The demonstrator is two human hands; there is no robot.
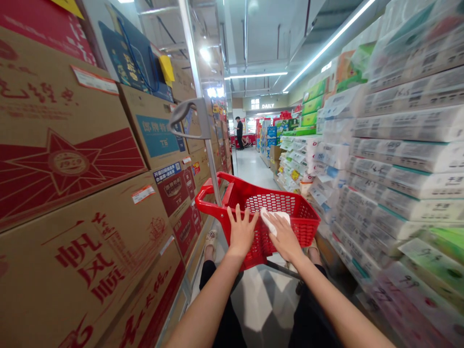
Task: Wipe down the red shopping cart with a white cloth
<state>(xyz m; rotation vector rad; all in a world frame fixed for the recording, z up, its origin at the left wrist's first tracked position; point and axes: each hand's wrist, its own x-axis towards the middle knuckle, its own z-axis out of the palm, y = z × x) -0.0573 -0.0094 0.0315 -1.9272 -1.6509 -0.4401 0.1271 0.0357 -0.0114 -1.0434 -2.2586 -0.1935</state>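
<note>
A red plastic rolling shopping basket [308,227] with a mesh of holes in its walls stands between my feet. My left hand [242,231] lies with fingers spread at its near rim, seemingly touching it. Over the same rim, my right hand [283,236] presses a white cloth [268,218] against the basket; part of the cloth is hidden under the fingers. From the basket's left end rises a silver pole with a grey handle grip [190,119], leaning to the left.
Stacked cardboard cartons [72,159] wall the aisle on the left. Piles of wrapped tissue packs [402,159] line the right side closely. Down the pale floor [250,162], a person in dark clothes [239,133] stands far off.
</note>
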